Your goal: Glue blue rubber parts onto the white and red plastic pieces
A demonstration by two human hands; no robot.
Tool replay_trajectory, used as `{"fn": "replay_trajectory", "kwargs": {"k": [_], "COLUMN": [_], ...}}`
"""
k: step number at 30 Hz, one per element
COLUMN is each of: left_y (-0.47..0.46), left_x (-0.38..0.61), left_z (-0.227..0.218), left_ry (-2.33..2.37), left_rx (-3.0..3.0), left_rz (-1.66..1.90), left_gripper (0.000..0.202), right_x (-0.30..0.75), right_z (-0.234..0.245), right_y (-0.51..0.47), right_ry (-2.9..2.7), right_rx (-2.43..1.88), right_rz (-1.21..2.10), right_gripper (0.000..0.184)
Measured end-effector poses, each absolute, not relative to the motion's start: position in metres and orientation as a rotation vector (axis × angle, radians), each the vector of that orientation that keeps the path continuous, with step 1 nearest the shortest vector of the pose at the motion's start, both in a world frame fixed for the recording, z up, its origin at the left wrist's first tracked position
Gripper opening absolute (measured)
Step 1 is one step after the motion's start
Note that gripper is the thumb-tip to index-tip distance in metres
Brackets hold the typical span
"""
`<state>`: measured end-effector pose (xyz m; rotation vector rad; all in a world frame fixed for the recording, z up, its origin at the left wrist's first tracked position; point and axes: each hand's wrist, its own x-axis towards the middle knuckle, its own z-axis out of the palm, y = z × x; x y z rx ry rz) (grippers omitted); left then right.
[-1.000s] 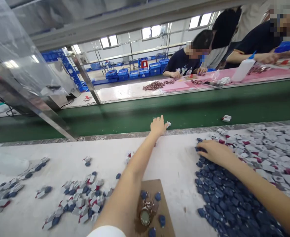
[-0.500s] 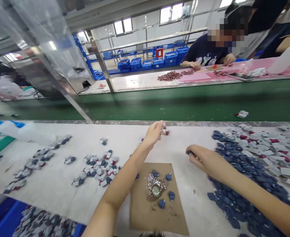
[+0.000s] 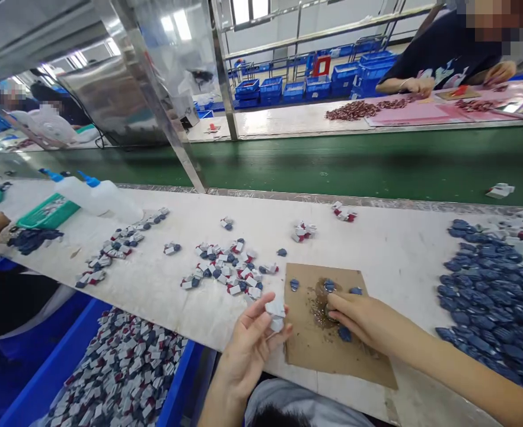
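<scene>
White piece (image 3: 275, 315), pinched in left hand (image 3: 249, 344), has moved from belt (image 3: 332, 166) toward near edge of factory worktop (image 3: 399, 255); right hand (image 3: 362, 320), fingers together, presses cardboard (image 3: 324, 356).

Green conveyor belt (image 3: 332, 166), bright windows (image 3: 244, 9)

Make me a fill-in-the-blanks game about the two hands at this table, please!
The left hand holds a small folded piece coloured ___.
The right hand rests on a flat cardboard sheet coloured ___.
The big heap of small pads at the far right is dark ___.
The long belt behind the table is ___.
Missing words: white, brown, blue, green.
</scene>
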<state>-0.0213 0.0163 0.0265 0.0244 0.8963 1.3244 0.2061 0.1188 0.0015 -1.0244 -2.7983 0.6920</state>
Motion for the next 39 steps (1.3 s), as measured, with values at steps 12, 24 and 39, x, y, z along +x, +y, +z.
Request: {"fn": "replay_trajectory", "kwargs": {"k": [12,24,39], "left_y": [0.023,0.03,0.031], "left_x": [0.009,0.032,0.034], "left_z": [0.043,0.041,0.044], "left_ry": [0.891,0.807,0.928], "left_rx": [-0.114,0.085,0.361], "left_rz": [1.242,1.435,1.574], "left_gripper": [0.044,0.034,0.025], "right_x": [0.207,0.181,0.186], "right_z": [0.034,0.084,0.073], "right_y": [0.099,0.064,0.06], "right_ry": [-2.443,-1.692,-1.699], "right_rx": [-1.139,-1.148,-1.112], "right_rz": [1.009,1.207,1.329], "right_gripper": [0.023,0.034,0.026]}}
